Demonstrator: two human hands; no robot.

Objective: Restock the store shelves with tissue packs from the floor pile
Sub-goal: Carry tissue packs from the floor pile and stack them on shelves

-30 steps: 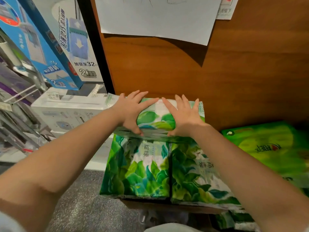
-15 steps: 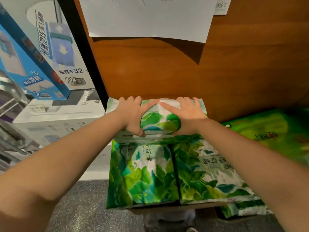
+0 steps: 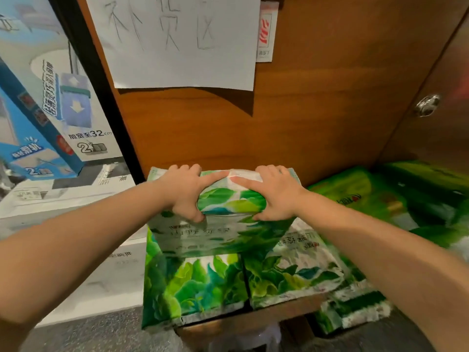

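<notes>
A brown wooden panel fills the background, with a white sheet of paper bearing handwritten characters taped to it and a small red-and-white label at the sheet's right edge. A metal knob sits on a darker panel to the right. On the left, past a black upright edge, blue-and-white product boxes lean above white cartons. Speckled grey floor shows at the bottom.

A green leaf-printed tissue pack lies on top of two similar packs standing side by side against the wooden panel, on a low wooden ledge. The left hand grips the top pack's left end, thumb curled under its front edge, forefinger laid along the top. The right hand grips the right end the same way. The forefingers nearly meet at the middle. More green packs are piled just to the right.
</notes>
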